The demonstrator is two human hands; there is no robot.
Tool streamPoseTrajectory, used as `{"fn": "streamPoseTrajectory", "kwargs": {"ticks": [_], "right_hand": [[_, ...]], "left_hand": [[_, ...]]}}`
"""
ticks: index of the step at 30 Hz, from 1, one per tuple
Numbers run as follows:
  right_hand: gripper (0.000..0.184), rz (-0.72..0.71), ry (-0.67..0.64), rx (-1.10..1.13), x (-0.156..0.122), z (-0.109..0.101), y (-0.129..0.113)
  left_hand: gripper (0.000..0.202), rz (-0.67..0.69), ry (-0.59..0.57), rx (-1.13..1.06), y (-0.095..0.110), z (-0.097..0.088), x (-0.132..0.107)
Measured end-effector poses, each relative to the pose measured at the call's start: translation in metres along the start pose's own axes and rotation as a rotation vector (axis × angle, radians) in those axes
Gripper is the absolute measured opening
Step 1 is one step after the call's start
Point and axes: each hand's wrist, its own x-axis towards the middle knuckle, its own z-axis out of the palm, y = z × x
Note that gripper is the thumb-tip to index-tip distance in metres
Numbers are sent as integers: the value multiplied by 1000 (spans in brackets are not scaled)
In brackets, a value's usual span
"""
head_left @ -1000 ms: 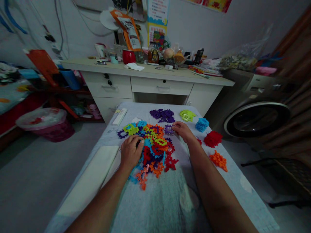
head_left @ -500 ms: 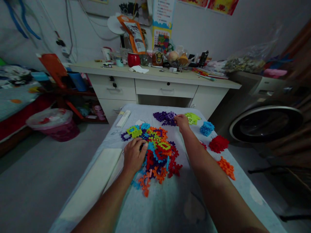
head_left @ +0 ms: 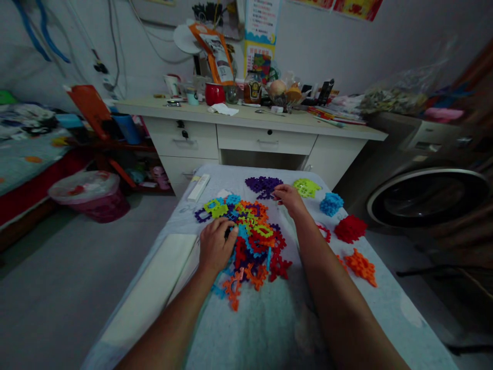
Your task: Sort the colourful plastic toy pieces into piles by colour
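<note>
My left hand point(head_left: 216, 245) rests against the left side of a mixed pile of plastic interlocking pieces point(head_left: 252, 231) in purple, blue, green, orange and red. Its thumb stands apart from the fingers, whose tips are partly hidden at the pile. Farther forward, my right hand point(head_left: 288, 199) hovers at the right edge of a purple heap of pieces point(head_left: 264, 185). Its fingers are slightly bent and apart, and no piece shows in them. Just beyond that hand lies a lime-green heap point(head_left: 306, 187). Blue point(head_left: 331, 204), red point(head_left: 350, 228) and orange point(head_left: 361, 267) heaps sit along the table's right side.
A light cloth covers the table point(head_left: 269, 329). Along its left edge lies a long white panel point(head_left: 154, 288), with a white strip point(head_left: 199, 188) farther back. Behind stands a cluttered white desk point(head_left: 265, 139). A washing machine point(head_left: 431, 180) is at right, a pink bin point(head_left: 90, 198) at left.
The purple piece that my right hand held over the purple heap is let go, and the hand has drawn back slightly. My left hand stays at the pile. The view has shifted a little.
</note>
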Motion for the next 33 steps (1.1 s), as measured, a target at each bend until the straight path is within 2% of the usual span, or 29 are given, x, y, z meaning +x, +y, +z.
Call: {"fn": "streamPoseTrajectory", "kwargs": {"ticks": [4,5,7,11,14,18,23,28,33], "right_hand": [[10,-78,-415,-267,-14,1,-4],[10,-102,-486,-362,-15,3,-5],[10,-151,-544,-565,-18,7,-7],[18,-190,-452,-864,-24,13,-11],[20,-174,-417,-928,-28,14,-13],[21,-127,-453,-838,-29,6,-15],[21,-79,-502,-647,-23,-14,-12],[24,-90,-443,-581,-16,-35,-8],[25,-190,-338,-619,-18,-50,-22]], "left_hand": [[31,7,4,-2,-1,1,0],[31,8,4,-4,-1,1,0],[30,8,6,-5,-1,0,0],[30,8,7,-7,0,-1,1],[30,1,2,-11,0,-1,0],[30,-6,6,-11,-1,0,0],[29,-9,20,-9,0,0,0],[29,-4,25,-6,0,0,0],[30,-12,17,7,-1,1,0]]}}
